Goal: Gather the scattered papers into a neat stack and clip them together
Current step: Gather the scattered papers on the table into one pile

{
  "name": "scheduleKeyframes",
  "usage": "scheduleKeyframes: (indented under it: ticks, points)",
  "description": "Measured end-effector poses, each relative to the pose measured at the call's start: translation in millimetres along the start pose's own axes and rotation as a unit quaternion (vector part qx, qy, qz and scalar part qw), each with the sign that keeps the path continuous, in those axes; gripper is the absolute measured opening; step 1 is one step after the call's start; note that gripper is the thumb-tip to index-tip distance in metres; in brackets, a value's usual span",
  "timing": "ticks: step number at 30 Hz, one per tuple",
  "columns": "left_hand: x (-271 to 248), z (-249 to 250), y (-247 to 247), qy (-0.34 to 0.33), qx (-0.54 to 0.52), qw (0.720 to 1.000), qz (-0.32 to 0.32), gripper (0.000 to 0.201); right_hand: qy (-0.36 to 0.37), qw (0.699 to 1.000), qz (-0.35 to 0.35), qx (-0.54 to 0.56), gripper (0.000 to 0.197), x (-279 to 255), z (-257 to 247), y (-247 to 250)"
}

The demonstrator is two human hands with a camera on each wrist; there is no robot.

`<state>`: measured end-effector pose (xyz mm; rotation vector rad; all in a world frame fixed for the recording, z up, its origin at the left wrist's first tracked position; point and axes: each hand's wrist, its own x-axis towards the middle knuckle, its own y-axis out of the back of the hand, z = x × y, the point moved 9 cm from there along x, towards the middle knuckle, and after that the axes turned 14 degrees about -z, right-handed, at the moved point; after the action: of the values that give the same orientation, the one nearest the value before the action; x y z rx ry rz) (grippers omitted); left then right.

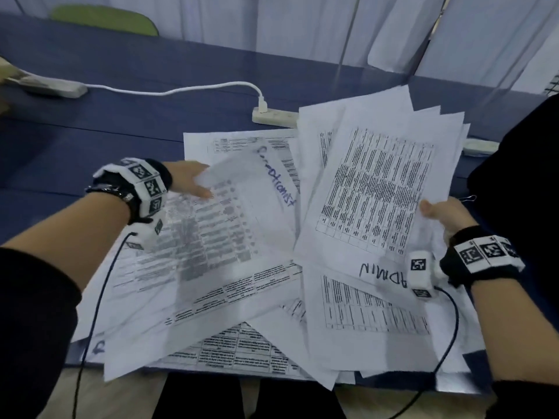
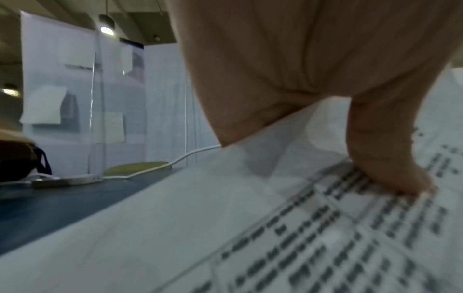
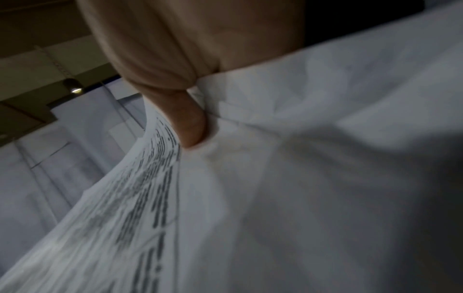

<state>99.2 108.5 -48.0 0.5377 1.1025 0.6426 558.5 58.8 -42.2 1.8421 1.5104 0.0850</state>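
Your right hand (image 1: 444, 217) pinches a fanned bundle of white printed papers (image 1: 378, 182); your left hand (image 1: 190, 181) pinches a blurred printed sheet (image 1: 230, 219) at left.

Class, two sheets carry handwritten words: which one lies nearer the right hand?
The sheet marked ADMIN, written in black, lies just beside the right hand. The other, with blue handwriting, lies toward the left hand.

The left hand (image 1: 193, 181) is at the middle left of the head view, forearm coming from the lower left, thumb pinching a paper sheet. The right hand (image 1: 444, 214) is at the right edge, thumb on top, gripping raised sheets.
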Motion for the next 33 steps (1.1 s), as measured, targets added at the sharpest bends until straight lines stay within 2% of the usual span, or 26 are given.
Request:
scheduleKeyframes:
  ticks: [1, 4, 7, 8, 10, 11, 12, 14, 18, 20, 23, 26, 33]
  points:
    - [1.7, 4.9, -5.8, -0.015, -0.015, 0.999, -0.026, 0.061, 0.003, 1.0, 0.005, 0.012, 0.04, 0.6, -1.3, 0.5]
    - [0.9, 10.5, -7.3, -0.016, -0.034, 0.998, -0.053, 0.03, 0.001, 1.0, 0.021, 0.005, 0.039, 2.8, -5.0, -3.5]
    - [-6.8, 18.4, -30.9, 0.023, -0.025, 0.99, -0.136, 0.036, -0.011, 0.999, 0.022, -0.042, 0.036, 8.0, -6.9, -14.8]
    - [-6.2, 21.8, -40.1, 0.035, -0.013, 0.988, -0.15, 0.049, -0.019, 0.998, 0.022, -0.057, 0.036, 9.6, -6.2, -17.6]
    - [-1.0, 21.4, -53.0, 0.08, 0.037, 0.989, -0.12, 0.091, -0.026, 0.997, 0.022, -0.069, 0.033, 9.9, -5.6, -20.5]
    - [-0.7, 23.0, -56.0, 0.107, 0.068, 0.988, -0.086, 0.101, -0.032, 0.997, 0.021, -0.07, 0.031, 10.1, -4.9, -21.3]
    - [-1.4, 26.3, -57.8, 0.126, 0.099, 0.986, -0.048, 0.1, -0.036, 0.997, 0.022, -0.069, 0.028, 10.6, -4.5, -21.7]
    - [-2.6, 34.6, -65.2, 0.137, 0.112, 0.984, -0.018, 0.097, -0.043, 0.997, 0.015, -0.056, 0.031, 11.8, -2.8, -24.5]
    - [-8.9, 42.7, -72.5, 0.102, -0.004, 0.995, -0.016, 0.1, -0.049, 0.997, -0.004, -0.054, 0.049, 7.1, -5.6, -31.6]
    - [-12.5, 44.4, -72.8, 0.087, -0.021, 0.996, -0.011, 0.094, -0.053, 0.997, 0.001, -0.062, 0.056, 4.7, -5.5, -29.6]
    - [-18.6, 50.9, -81.1, 0.08, 0.038, 0.996, 0.022, 0.079, -0.065, 0.996, -0.001, -0.063, 0.065, 5.0, -0.9, -28.4]
    - [-21.6, 59.3, -93.4, 0.07, 0.072, 0.994, 0.042, 0.071, -0.063, 0.996, -0.004, -0.063, 0.058, 6.1, -0.4, -29.2]
    - [-9.5, 42.1, -69.3, 0.1, 0.117, 0.988, -0.016, 0.108, -0.064, 0.996, -0.005, -0.067, 0.057, 8.9, -0.2, -30.1]
